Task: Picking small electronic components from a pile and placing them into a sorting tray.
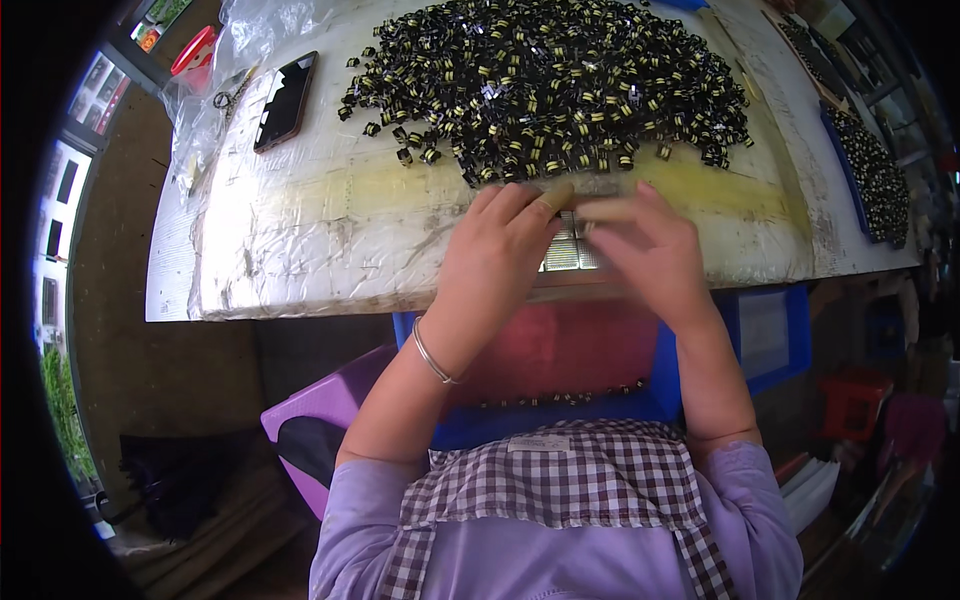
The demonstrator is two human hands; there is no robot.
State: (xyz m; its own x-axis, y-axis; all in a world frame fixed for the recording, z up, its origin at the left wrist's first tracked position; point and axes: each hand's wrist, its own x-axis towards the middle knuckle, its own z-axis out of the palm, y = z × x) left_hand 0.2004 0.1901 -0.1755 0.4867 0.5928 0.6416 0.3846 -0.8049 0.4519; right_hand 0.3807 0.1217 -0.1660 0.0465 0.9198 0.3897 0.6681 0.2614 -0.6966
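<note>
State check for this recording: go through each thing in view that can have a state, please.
Left hand: fingers bent, at the silvery gridded piece; grip unclear.
Right hand: blurred, beside that piece; grip unclear.
Silvery gridded piece: partly hidden by the hands.
Black-and-yellow parts: loosely heaped.
Phone: lying down, screen mostly dark.
Clear plastic: crumpled.
Table covering: wrinkled, stained.
Bracelet: worn on the left arm.

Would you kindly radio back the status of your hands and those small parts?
Left hand, right hand at silvery gridded piece, grip unclear. Black-and-yellow parts heaped just beyond. Phone lies left, apart from both hands.
</note>
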